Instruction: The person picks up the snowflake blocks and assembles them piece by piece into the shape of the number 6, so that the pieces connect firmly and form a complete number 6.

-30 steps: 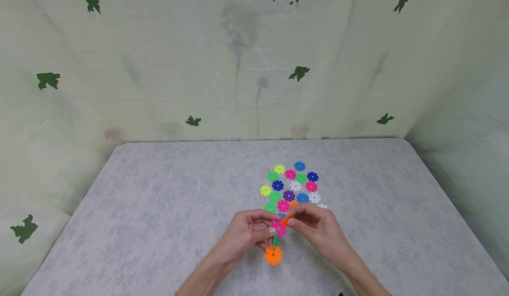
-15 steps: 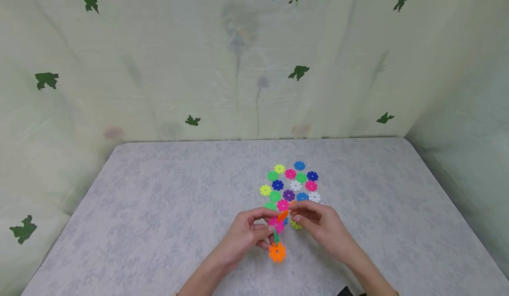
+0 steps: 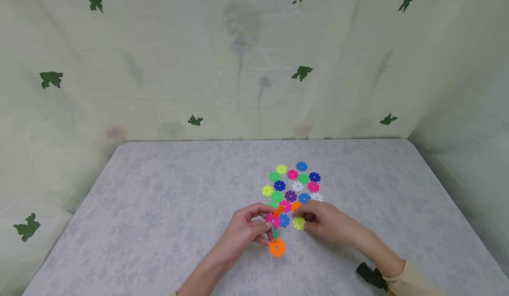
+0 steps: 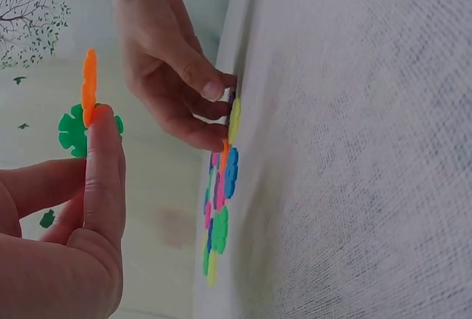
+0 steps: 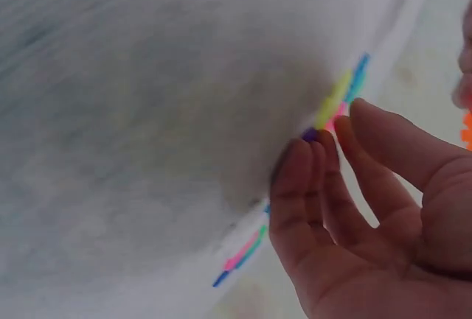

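Observation:
My left hand (image 3: 246,227) pinches a small chain of slotted flower-shaped plastic discs above the table. A pink disc (image 3: 273,221) is at its fingertips, with an orange disc (image 3: 278,210) fitted on above. A green disc (image 3: 274,233) links down to another orange disc (image 3: 277,247). In the left wrist view, the green disc (image 4: 71,131) and an orange one (image 4: 89,87) show beyond the fingers. My right hand (image 3: 332,223) is low over the loose discs, thumb apart from bent fingers, beside a yellow disc (image 3: 298,223). Its fingertips touch or nearly touch a dark purple disc (image 5: 310,135), partly hidden.
Loose discs in several colours lie flat beyond the hands, among them a blue disc (image 3: 284,220) and a white disc (image 3: 297,186). They rest on a grey table (image 3: 179,190). A pale printed curtain (image 3: 159,66) stands behind. A black object (image 3: 370,275) is by the right forearm.
My right hand has let go of the chain's upper orange disc and moved right and down to the loose discs. The left hand still holds the chain, shifted slightly.

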Demonstrator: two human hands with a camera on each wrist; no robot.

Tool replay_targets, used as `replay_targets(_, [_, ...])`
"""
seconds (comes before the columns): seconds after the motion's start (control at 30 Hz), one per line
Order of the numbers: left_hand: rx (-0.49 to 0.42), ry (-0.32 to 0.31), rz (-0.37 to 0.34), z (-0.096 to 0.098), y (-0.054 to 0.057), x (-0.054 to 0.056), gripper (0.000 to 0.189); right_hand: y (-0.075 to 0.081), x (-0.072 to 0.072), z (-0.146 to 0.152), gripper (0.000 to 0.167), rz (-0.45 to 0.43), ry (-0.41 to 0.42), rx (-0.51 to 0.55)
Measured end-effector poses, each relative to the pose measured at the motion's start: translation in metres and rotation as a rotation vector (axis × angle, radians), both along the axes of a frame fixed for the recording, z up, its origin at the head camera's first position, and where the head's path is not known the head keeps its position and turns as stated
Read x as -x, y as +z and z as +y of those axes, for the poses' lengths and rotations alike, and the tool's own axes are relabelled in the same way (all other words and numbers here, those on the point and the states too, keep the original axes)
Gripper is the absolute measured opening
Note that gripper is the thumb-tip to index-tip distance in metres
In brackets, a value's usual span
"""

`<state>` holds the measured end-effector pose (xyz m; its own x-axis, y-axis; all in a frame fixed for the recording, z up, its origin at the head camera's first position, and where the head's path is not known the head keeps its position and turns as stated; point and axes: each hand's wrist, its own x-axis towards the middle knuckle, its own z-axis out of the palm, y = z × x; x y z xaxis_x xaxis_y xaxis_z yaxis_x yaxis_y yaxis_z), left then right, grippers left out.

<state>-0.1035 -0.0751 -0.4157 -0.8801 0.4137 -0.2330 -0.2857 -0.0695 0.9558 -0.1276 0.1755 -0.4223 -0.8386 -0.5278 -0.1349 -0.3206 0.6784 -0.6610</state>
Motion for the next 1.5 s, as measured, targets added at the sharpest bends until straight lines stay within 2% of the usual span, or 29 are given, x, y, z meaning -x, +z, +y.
replay_targets(0.27, [0.023, -0.007, 0.001, 0.001, -0.001, 0.001, 0.028, -0.007, 0.009, 0.002, 0.024, -0.025, 0.036, -0.009])
replay_targets(0.47, [0.02, -0.018, 0.021, 0.001, -0.002, 0.0, 0.03, -0.006, 0.009, 0.002, 0.023, -0.034, 0.027, -0.011])
replay_targets(0.63, [0.021, -0.018, 0.025, 0.002, -0.002, 0.0, 0.029, -0.001, 0.002, 0.001, 0.021, 0.011, -0.062, 0.069])
replay_targets(0.8, [0.011, -0.016, 0.018, 0.002, 0.0, -0.002, 0.028, 0.007, -0.01, -0.003, 0.02, -0.043, -0.213, 0.269])
replay_targets(0.93, [0.008, -0.015, 0.014, 0.002, 0.001, -0.004, 0.026, 0.016, -0.022, -0.01, 0.025, -0.102, -0.343, 0.437])
replay_targets(1.07, [0.004, -0.022, 0.016, 0.004, 0.002, -0.005, 0.025, 0.022, -0.03, -0.017, 0.027, -0.132, -0.45, 0.548])
replay_targets(1.27, [0.001, -0.052, 0.021, 0.004, 0.003, -0.006, 0.025, 0.023, -0.036, -0.025, 0.024, -0.122, -0.502, 0.602])
replay_targets(1.4, [0.012, -0.089, 0.047, 0.004, 0.003, -0.007, 0.025, 0.022, -0.038, -0.027, 0.024, -0.133, -0.498, 0.6])
replay_targets(1.5, [0.039, -0.108, 0.081, 0.005, 0.003, -0.008, 0.022, 0.021, -0.038, -0.027, 0.023, -0.126, -0.465, 0.581])
